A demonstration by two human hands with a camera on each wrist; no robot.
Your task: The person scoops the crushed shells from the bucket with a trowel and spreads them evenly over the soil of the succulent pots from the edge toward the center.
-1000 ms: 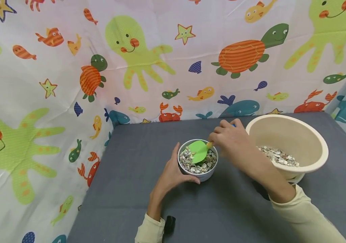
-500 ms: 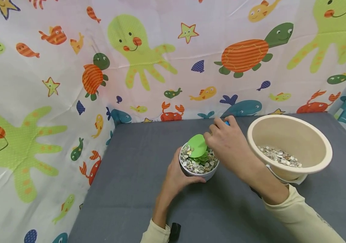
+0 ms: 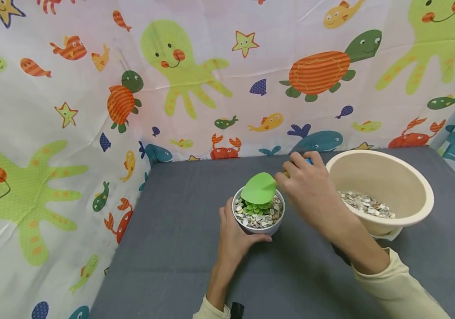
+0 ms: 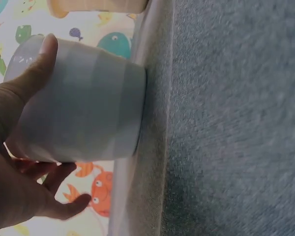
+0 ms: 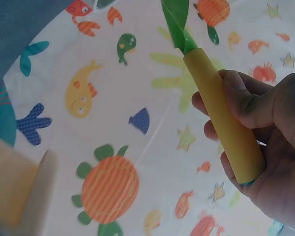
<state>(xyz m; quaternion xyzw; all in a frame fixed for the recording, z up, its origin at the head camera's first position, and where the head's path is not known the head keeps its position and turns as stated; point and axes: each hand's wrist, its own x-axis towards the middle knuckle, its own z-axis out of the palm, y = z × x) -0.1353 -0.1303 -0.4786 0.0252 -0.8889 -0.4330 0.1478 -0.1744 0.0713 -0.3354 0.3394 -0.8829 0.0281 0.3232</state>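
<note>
My left hand steadies a small white plant pot on the cloth, thumb on its near side and fingers round its left. In the left wrist view the thumb lies along the pot's wall. Inside the pot, a green succulent stands among pale shell-like chips. With my right hand I grip a small trowel by its yellow handle. Its green blade hangs over the pot's back half, covering part of the plant; no chips show on the blade's visible face.
A large cream tub stands right of the pot, with more chips at its bottom. Grey cloth covers the table. A sea-animal curtain rises behind and at the left.
The trowel's blade has come up from the chips, turned over, and uncovered the succulent. Chips seen at its edge earlier are gone. My left hand has shifted slightly round the pot.
</note>
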